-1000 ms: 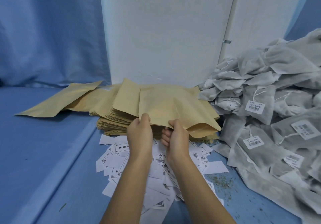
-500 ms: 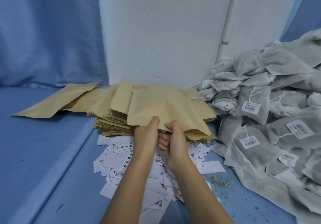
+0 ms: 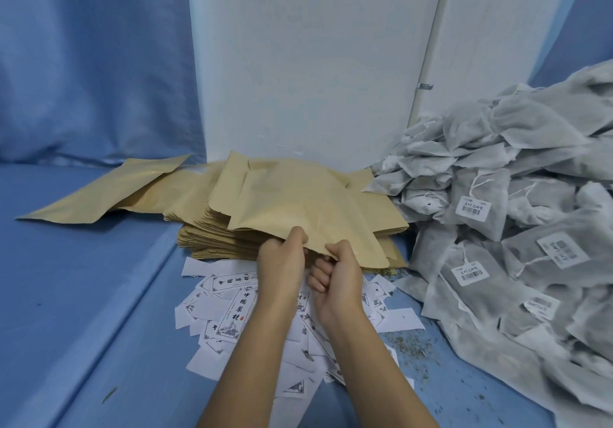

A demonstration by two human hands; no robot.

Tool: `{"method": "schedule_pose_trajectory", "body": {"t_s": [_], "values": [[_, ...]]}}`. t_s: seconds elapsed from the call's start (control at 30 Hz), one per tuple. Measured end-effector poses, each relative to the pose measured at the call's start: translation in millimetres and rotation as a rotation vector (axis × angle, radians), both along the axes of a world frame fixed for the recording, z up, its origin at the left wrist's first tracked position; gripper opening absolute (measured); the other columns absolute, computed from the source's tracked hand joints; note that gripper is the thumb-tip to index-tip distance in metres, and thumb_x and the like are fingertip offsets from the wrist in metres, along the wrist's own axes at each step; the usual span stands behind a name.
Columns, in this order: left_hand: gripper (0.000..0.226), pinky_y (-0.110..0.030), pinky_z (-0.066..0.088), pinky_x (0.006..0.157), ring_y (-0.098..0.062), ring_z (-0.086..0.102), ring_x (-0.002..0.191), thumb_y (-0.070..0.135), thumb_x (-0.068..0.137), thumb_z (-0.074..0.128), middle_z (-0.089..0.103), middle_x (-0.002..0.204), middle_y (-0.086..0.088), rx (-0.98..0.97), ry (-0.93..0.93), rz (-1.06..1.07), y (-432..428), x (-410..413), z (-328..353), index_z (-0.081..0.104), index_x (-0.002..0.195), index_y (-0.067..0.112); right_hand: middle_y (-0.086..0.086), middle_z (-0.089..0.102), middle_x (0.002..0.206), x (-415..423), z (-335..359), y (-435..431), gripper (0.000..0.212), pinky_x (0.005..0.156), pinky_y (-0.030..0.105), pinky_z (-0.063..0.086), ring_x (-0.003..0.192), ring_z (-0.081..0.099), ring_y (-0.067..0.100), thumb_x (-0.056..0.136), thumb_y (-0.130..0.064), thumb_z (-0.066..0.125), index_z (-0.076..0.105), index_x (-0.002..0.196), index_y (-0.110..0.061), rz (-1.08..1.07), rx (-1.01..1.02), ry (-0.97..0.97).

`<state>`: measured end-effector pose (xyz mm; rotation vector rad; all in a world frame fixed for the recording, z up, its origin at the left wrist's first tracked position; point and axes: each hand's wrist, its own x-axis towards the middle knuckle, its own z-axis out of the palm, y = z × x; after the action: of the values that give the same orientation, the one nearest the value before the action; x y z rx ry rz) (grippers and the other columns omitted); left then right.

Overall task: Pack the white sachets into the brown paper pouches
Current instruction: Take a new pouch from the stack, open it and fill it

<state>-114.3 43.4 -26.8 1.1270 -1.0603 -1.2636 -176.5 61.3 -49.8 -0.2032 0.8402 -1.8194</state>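
A brown paper pouch (image 3: 298,208) is lifted at its near edge off the stack of brown pouches (image 3: 212,238). My left hand (image 3: 282,268) pinches that near edge with thumb on top. Right beside it, my right hand (image 3: 338,278) grips the same edge, fingers curled underneath. A large heap of white sachets (image 3: 497,215) with barcode labels and strings lies to the right, touching the stack's right side.
Loose printed white labels (image 3: 232,308) litter the blue surface under my forearms. More brown pouches (image 3: 109,188) fan out to the left. A white panel (image 3: 315,62) stands behind the stack. Dry herb crumbs (image 3: 408,348) are scattered near the sachets.
Both hands have drawn the top pouch toward me and raised its near edge, coming closer together at that edge. The stack and the sachet heap have stayed put.
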Motion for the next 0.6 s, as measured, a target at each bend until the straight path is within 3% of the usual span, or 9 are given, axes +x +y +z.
{"method": "schedule_pose_trajectory", "body": {"t_s": [0.07, 0.2, 0.37, 0.47, 0.53, 0.6], "values": [[0.021, -0.029, 0.033, 0.057, -0.020, 0.038, 0.055, 0.024, 0.074, 0.056, 0.044, 0.058, -0.004, -0.002, -0.016, -0.032, 2.0, -2.6, -1.4, 0.047, 0.061, 0.011, -0.007, 0.025, 0.040, 0.3, -0.2, 0.1, 0.029, 0.032, 0.018, 0.011, 0.031, 0.015, 0.006, 0.086, -0.008, 0.044, 0.032, 0.061, -0.017, -0.001, 0.004, 0.006], [0.028, -0.017, 0.032, 0.037, -0.017, 0.042, 0.036, 0.015, 0.080, 0.054, 0.047, 0.042, -0.004, 0.028, -0.037, -0.143, 8.4, -5.4, -1.8, 0.050, 0.054, 0.007, -0.006, 0.026, 0.041, 1.0, 0.5, 4.7, 0.029, 0.033, 0.019, 0.011, 0.033, 0.016, 0.006, 0.087, -0.016, 0.044, 0.037, 0.058, -0.016, 0.083, 0.009, 0.066], [0.025, -0.030, 0.030, 0.055, -0.021, 0.034, 0.055, 0.021, 0.080, 0.058, 0.037, 0.054, 0.000, -0.029, -0.074, 0.010, 2.8, -2.8, -2.5, 0.043, 0.063, 0.012, -0.008, 0.023, 0.041, -4.1, -2.3, 3.8, 0.026, 0.035, 0.020, 0.009, 0.034, 0.014, 0.007, 0.083, -0.009, 0.045, 0.031, 0.063, -0.017, -0.041, 0.025, 0.023], [0.029, -0.026, 0.027, 0.048, -0.016, 0.032, 0.044, 0.021, 0.080, 0.055, 0.033, 0.042, 0.007, -0.018, -0.102, -0.057, 5.2, -4.8, -4.1, 0.036, 0.059, 0.014, -0.008, 0.026, 0.039, -4.0, -3.4, 3.4, 0.027, 0.034, 0.019, 0.010, 0.032, 0.015, 0.006, 0.083, -0.009, 0.045, 0.031, 0.061, -0.017, 0.009, 0.062, 0.061], [0.030, -0.016, 0.028, 0.038, -0.011, 0.034, 0.031, 0.016, 0.082, 0.054, 0.037, 0.034, 0.008, 0.018, -0.104, -0.120, 8.3, -5.7, -3.6, 0.038, 0.056, 0.011, -0.008, 0.025, 0.039, -4.7, -3.9, 4.5, 0.027, 0.035, 0.018, 0.010, 0.033, 0.014, 0.005, 0.084, -0.011, 0.043, 0.033, 0.060, -0.018, 0.102, 0.050, 0.071], [0.030, -0.013, 0.027, 0.033, -0.011, 0.038, 0.030, 0.012, 0.083, 0.053, 0.041, 0.033, 0.006, 0.021, -0.060, -0.122, 9.6, -5.5, -2.1, 0.043, 0.054, 0.009, -0.007, 0.022, 0.042, -6.0, -3.7, 6.0, 0.023, 0.035, 0.018, 0.010, 0.034, 0.014, 0.005, 0.086, -0.015, 0.042, 0.038, 0.063, -0.016, 0.160, 0.002, 0.065]]}}
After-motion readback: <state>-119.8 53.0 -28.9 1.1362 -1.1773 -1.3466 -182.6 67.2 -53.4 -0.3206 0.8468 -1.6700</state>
